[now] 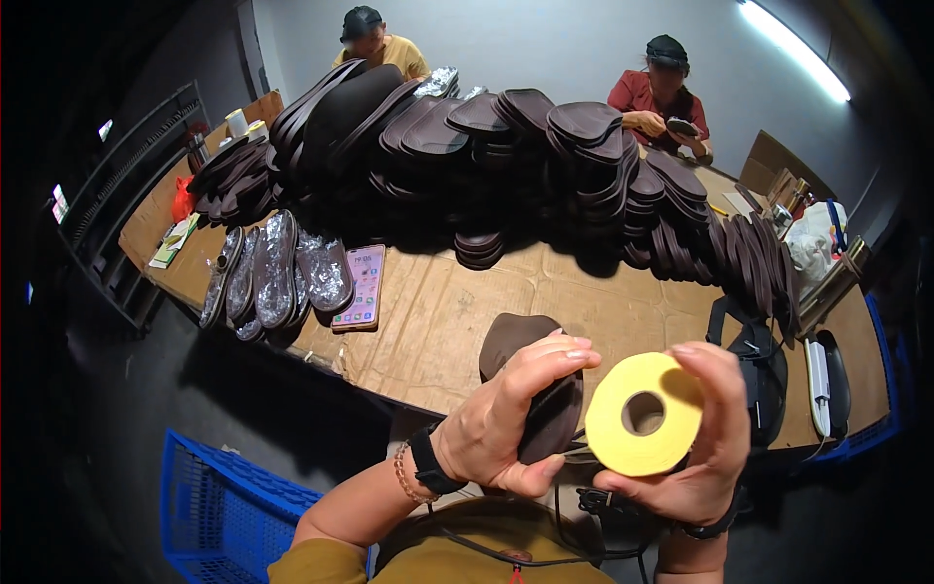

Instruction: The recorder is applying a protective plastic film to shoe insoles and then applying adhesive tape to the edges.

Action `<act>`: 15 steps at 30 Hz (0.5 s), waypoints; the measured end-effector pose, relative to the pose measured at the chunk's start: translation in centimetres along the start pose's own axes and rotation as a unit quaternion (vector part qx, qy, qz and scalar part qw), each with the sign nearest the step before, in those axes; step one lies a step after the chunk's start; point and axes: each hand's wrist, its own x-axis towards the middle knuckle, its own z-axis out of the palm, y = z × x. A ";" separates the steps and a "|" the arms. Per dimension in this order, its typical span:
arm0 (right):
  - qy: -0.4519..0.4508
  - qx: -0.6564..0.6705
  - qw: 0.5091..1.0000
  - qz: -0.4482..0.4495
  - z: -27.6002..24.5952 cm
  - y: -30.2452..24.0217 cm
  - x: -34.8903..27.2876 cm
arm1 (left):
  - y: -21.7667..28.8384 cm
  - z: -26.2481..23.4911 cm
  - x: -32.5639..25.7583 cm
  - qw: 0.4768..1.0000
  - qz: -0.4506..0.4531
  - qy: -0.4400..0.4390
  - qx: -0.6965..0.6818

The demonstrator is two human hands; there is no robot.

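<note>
My left hand [506,414] grips a dark brown shoe insole [530,375] by its middle, thumb underneath and fingers curled over the top edge. My right hand [715,438] holds a roll of yellow tape [642,414] upright, fingertips on its upper rim and thumb below, the hole facing me. Insole and tape roll sit side by side just above the near edge of the cardboard-covered table [457,321], almost touching.
Long stacks of brown insoles [545,156] run across the table. Silver foil-wrapped insoles [277,268] and a pink phone [360,287] lie at left. A black bag [764,375] sits at right, a blue crate [209,501] below left. Two people sit at the far side.
</note>
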 end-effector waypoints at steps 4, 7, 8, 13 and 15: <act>0.042 -0.068 0.996 -0.027 0.3 -0.5 0.1 | -0.3 0.4 0.0 1.000 0.001 -0.001 -0.011; 0.048 -0.136 0.989 -0.020 0.4 -0.7 0.4 | -0.3 0.7 0.0 1.000 -0.002 -0.001 -0.019; 0.058 -0.161 0.985 -0.018 0.4 -0.8 0.6 | -0.3 0.7 0.0 1.000 -0.001 0.000 -0.020; 0.061 -0.164 0.984 -0.013 0.6 -0.7 0.8 | -0.3 0.8 0.0 1.000 -0.003 0.000 -0.021; 0.062 -0.167 0.984 -0.015 0.7 -0.7 0.9 | -0.3 0.8 0.1 1.000 -0.003 -0.001 -0.016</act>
